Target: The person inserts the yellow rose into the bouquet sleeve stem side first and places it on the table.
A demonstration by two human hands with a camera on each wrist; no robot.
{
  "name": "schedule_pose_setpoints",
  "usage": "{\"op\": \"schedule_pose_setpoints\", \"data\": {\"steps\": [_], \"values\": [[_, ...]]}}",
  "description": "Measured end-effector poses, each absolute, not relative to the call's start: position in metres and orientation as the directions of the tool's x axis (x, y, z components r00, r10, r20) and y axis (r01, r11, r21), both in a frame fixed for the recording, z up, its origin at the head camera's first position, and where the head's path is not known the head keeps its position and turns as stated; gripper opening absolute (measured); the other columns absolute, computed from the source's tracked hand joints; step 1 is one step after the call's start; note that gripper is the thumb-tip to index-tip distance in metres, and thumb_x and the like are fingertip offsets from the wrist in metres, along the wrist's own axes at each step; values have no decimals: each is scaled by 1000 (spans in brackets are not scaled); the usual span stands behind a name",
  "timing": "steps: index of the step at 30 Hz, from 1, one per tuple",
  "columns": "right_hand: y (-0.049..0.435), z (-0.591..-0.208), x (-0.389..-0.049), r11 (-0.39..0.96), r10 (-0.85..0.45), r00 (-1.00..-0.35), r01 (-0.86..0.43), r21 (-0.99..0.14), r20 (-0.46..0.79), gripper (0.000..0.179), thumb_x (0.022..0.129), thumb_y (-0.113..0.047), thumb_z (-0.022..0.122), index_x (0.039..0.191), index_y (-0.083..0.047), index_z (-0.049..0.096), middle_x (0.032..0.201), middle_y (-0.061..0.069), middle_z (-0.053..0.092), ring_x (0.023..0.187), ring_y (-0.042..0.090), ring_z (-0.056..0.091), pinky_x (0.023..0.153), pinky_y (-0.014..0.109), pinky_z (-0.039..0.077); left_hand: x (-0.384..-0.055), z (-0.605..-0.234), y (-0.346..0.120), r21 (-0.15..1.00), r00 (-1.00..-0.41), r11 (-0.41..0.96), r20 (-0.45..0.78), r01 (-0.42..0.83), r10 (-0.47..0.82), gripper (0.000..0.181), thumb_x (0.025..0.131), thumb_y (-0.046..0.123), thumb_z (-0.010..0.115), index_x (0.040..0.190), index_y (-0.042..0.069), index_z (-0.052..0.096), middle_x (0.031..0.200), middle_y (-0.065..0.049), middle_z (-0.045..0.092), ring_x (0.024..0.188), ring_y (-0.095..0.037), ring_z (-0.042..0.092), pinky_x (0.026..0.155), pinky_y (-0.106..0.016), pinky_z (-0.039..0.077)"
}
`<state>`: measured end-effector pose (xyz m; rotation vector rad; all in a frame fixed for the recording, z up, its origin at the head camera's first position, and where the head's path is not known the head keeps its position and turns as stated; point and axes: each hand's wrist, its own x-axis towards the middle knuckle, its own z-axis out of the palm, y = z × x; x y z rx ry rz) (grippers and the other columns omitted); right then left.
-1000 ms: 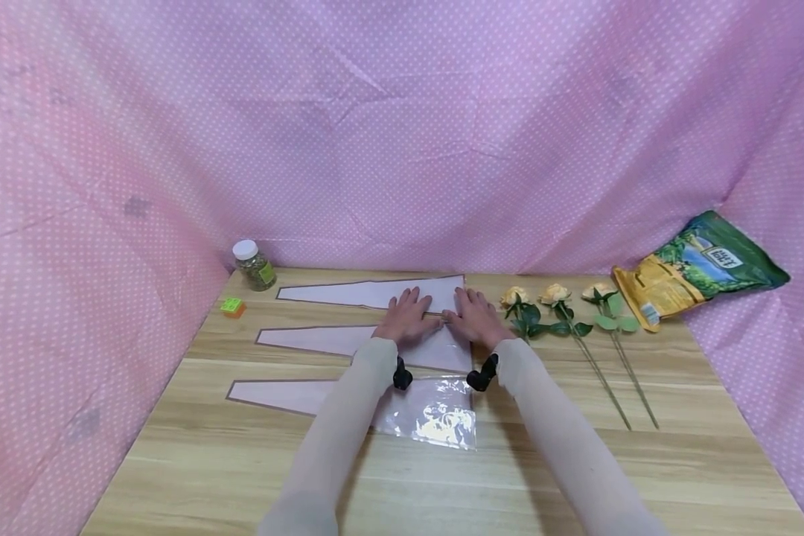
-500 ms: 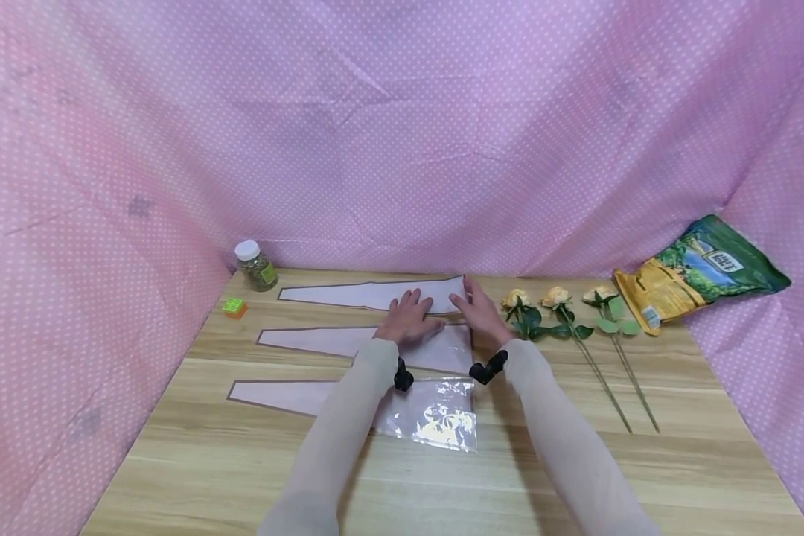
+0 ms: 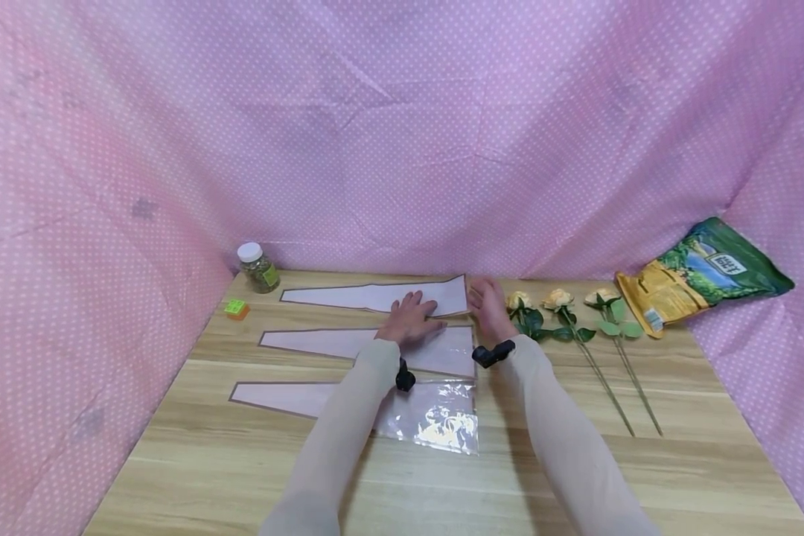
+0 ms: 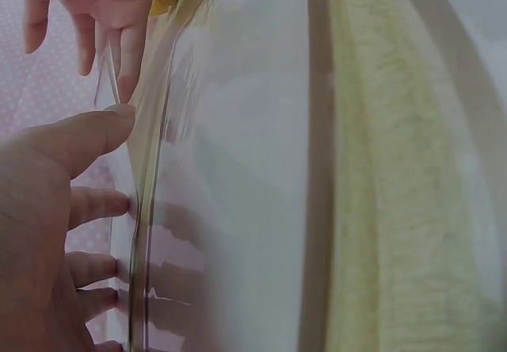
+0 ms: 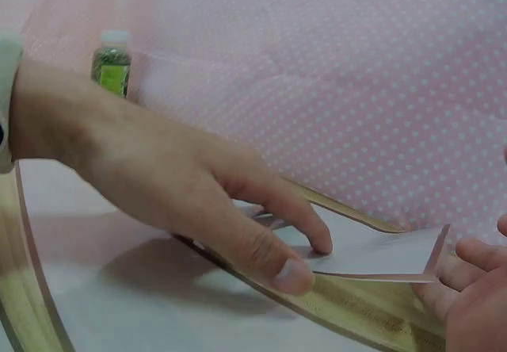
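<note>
Three tapered white flower sleeves with dark borders lie in rows on the table: a far sleeve (image 3: 335, 297), a middle sleeve (image 3: 321, 340) and a near sleeve (image 3: 288, 394) with a glossy clear wide end. My left hand (image 3: 405, 321) rests with spread fingers on the far sleeve's near edge; its palm covers part of the middle one. At the wide end of the far sleeve is my right hand (image 3: 487, 307), fingers loosely bent, fingertips right at the edge. That wide end stands slightly raised in the right wrist view, beside my right fingers (image 5: 475, 277).
To the right lie several artificial roses, one yellow rose (image 3: 557, 299) among them, and a green-yellow bag (image 3: 703, 268). A white-lidded jar (image 3: 259, 269) and a small green-orange cube (image 3: 236, 309) are at the left. A pink dotted curtain (image 3: 402, 149) hangs behind the table (image 3: 208, 476).
My right hand has moved off the sleeve's surface, away from the left hand, to its right-hand edge. The left hand stays in place.
</note>
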<state>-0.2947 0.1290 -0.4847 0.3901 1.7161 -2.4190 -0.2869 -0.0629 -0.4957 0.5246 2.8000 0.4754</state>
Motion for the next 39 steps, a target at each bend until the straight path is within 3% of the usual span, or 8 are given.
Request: {"op": "schedule_pose_setpoints", "data": {"steps": [8,13,19,24,32,39], "values": [[131,-481,-298,-368,-8,-943,313,-875,-334,59,110,-34,28,160,-17,3,164,20,28,149,34,36,123,43,31,-287,-495,-58,348,-907,887,-181,303,380,63,98,56,49,149,20,47,167,-18,20,156,-39,13,123,-62,16],[131,-481,-300,-368,-34,-945,315,-875,-325,60,110,-32,25,160,-15,-2,164,20,28,149,36,34,124,46,27,-288,-494,-52,352,-910,873,-115,338,399,56,99,45,51,146,13,50,165,-19,24,155,-38,17,122,-58,22],[130,-481,-300,-371,-29,-946,310,-875,-323,61,110,-33,25,161,-15,-3,164,21,27,149,37,34,124,47,27,-295,-496,-45,534,-932,787,4,309,363,47,95,11,52,142,3,51,149,-21,48,141,-36,43,117,-48,37],[129,-480,-300,-342,-27,-945,315,-885,-326,60,109,-33,25,161,-15,-1,162,22,30,147,38,37,122,49,29,-298,-496,-43,716,-957,662,28,221,289,48,93,-1,48,141,-2,50,141,-23,55,135,-35,51,114,-46,41],[124,-475,-298,-256,-51,-949,313,-915,-310,60,109,-34,24,160,-12,-1,162,22,31,146,40,39,121,49,33,-303,-494,-38,790,-974,594,18,153,227,45,93,2,48,137,-2,54,133,-23,60,127,-35,56,109,-47,45],[120,-473,-297,-180,-33,-953,302,-936,-301,55,109,-34,27,157,-10,14,157,23,38,136,38,49,113,45,42,-310,-492,-35,780,-985,613,21,125,173,33,96,13,50,122,0,65,119,-19,68,112,-32,63,100,-44,49]]}}
